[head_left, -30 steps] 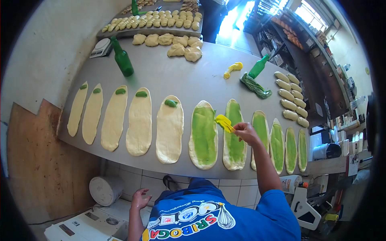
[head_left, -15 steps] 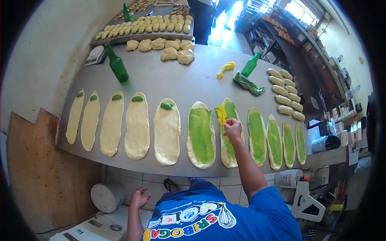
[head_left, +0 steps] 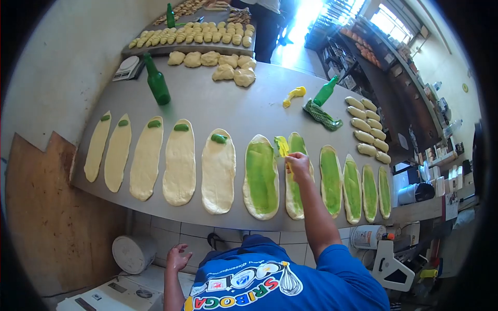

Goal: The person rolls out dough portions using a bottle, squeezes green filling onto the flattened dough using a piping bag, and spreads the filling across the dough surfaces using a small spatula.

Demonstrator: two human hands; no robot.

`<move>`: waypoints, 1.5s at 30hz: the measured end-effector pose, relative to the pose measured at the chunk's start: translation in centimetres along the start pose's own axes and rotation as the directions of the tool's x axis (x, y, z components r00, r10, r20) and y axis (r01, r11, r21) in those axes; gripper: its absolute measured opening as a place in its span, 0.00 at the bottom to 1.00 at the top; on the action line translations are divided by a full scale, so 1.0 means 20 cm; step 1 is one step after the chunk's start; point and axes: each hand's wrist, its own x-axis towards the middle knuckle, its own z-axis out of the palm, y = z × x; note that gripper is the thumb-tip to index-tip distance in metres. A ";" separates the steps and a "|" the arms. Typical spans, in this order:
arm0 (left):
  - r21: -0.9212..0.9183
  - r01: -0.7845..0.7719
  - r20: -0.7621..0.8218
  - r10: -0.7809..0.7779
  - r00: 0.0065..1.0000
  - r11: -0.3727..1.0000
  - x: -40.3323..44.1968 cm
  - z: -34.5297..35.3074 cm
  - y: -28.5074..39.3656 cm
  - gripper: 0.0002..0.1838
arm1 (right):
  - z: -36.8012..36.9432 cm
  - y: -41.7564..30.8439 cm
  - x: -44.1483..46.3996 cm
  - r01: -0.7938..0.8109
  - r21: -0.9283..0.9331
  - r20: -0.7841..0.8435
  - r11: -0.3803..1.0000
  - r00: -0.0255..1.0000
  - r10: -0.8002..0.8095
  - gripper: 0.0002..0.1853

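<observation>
A yellow scraper (head_left: 281, 145) smeared with green is pinched in my right hand (head_left: 298, 165), above the gap between two green-spread dough strips. One of these, the wide green-spread strip (head_left: 261, 179), lies just left of the scraper. Several more coated strips (head_left: 331, 181) lie to the right. On the left are several plain dough strips (head_left: 218, 171), each with a green dollop (head_left: 219, 138) near its far end. My left hand (head_left: 177, 257) hangs low beside my body, off the table, fingers loosely apart and holding nothing.
Green bottles (head_left: 157, 83) stand on the metal table (head_left: 207, 98). Near the right one lie a checkered cloth (head_left: 321, 115) and a yellow piece (head_left: 294, 96). Dough lumps (head_left: 223, 72), dough rolls (head_left: 361, 124) and a scale (head_left: 128, 68) are farther out. A person (head_left: 266, 26) stands beyond.
My right hand and the scraper have moved a little left and turned more upright. The camera view has shifted slightly. My left hand stays low.
</observation>
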 end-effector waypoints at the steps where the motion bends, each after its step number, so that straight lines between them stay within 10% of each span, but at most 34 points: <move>1: -0.002 -0.002 -0.004 0.002 1.000 1.000 -0.01 0.00 -0.01 0.20 | -0.07 -0.09 -0.06 -0.029 0.112 0.066 0.993 0.998 0.022 0.02; 3: -0.001 -0.009 -0.010 0.009 1.000 1.000 -0.02 0.00 -0.01 0.20 | -0.16 -0.21 -0.14 -0.107 0.325 0.197 0.940 0.979 0.044 0.02; 9: 0.058 -0.010 0.011 0.009 1.000 0.998 -0.02 -0.02 0.05 0.20 | -0.18 -0.21 -0.24 -0.013 0.208 0.180 0.978 0.983 -0.026 0.01; 14: 0.046 -0.004 0.005 0.004 1.000 0.999 -0.02 -0.06 0.10 0.20 | -0.13 -0.06 -0.32 0.380 -0.131 0.340 0.916 0.885 -0.319 0.03; 18: 0.042 -0.021 0.017 0.020 1.000 0.999 0.00 -0.06 0.09 0.20 | -0.08 0.13 -0.34 0.742 -0.440 0.285 0.506 0.650 -0.705 0.06; 29: 0.045 -0.025 0.022 0.024 0.999 0.999 -0.01 -0.01 0.02 0.21 | -0.36 0.26 -1.19 0.664 -0.339 0.443 0.667 0.738 -0.509 0.11; 38: 0.056 -0.100 0.022 0.099 0.995 0.993 0.04 -0.02 0.20 0.21 | -0.27 -0.01 -0.02 0.408 -0.427 -0.006 0.807 0.891 -0.454 0.08; 45: 0.055 -0.015 -0.026 0.016 1.000 0.998 -0.02 -0.06 0.15 0.21 | -0.15 0.02 0.50 0.448 -0.613 0.118 0.650 0.866 -0.486 0.04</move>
